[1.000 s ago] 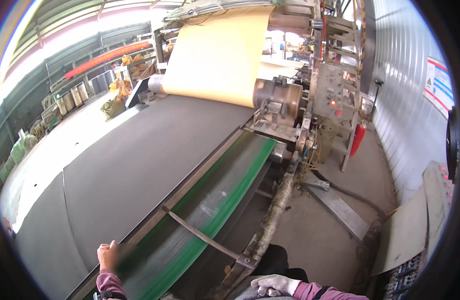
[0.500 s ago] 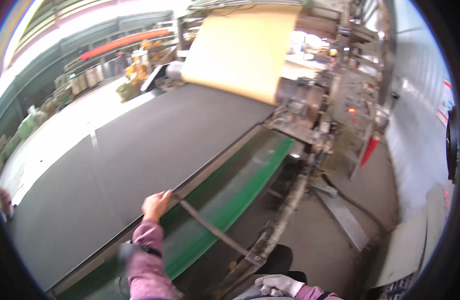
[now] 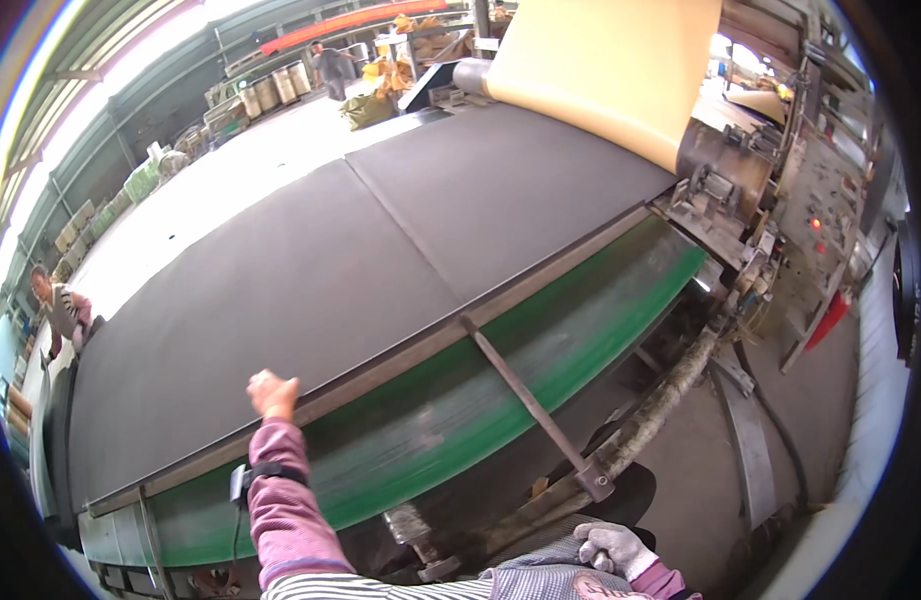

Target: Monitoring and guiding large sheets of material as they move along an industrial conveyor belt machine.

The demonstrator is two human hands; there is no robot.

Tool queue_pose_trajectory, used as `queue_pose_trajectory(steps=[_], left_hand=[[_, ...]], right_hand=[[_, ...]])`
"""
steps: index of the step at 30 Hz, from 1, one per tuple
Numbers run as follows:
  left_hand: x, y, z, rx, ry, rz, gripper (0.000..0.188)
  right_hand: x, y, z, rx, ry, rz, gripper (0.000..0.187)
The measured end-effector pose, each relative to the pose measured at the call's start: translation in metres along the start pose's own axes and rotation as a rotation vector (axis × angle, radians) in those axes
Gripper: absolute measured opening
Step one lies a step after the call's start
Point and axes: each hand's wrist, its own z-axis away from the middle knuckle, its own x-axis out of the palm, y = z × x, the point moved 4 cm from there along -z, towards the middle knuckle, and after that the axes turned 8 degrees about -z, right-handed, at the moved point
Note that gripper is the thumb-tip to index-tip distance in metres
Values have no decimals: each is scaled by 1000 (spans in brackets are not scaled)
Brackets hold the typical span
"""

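A wide black sheet [image 3: 250, 270] lies on a long conveyor table, with a crosswise seam [image 3: 395, 220] in it. My bare left hand [image 3: 272, 394] is over its near edge, fingers loosely apart and nothing seen in them; whether they touch the sheet I cannot tell. Below that edge runs a metal rail [image 3: 390, 374], with a green belt [image 3: 425, 435] under it. My right hand [image 3: 616, 550], in a pale glove, stays low by my lap with its fingers curled. A small greyish thing shows at those fingers, too unclear to name.
A tan sheet [image 3: 600, 80] comes down to a roller [image 3: 725, 160] at the far end. A metal bar [image 3: 535, 405] slants toward me. A control panel [image 3: 815, 215] with a red light stands right. Another person [image 3: 68, 310] bends at the table's far left; someone else [image 3: 330, 70] stands farther back.
My view has swung left. My left hand has left the rail beside the slanting bar and is now farther left along it. The seam has shifted toward the roller. My right hand stays low.
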Motion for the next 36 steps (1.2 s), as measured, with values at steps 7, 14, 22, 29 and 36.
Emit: queue_pose_trajectory(steps=[7,14,22,29,36], left_hand=[[-12,-24,8,-125,-204,130,63],[-8,38,18,216,-102,189,63],[29,-19,-7,306,271,-336,30],[18,-23,31,200,163,120,50],[-23,93,80,458,179,244,52]], right_hand=[[-5,2,-1,11,-40,-43,23],[6,-4,8,-24,-14,-57,24],[-2,-4,11,2,-40,-29,27],[-5,2,5,24,-99,-89,29],[-8,2,5,4,-81,-54,29]])
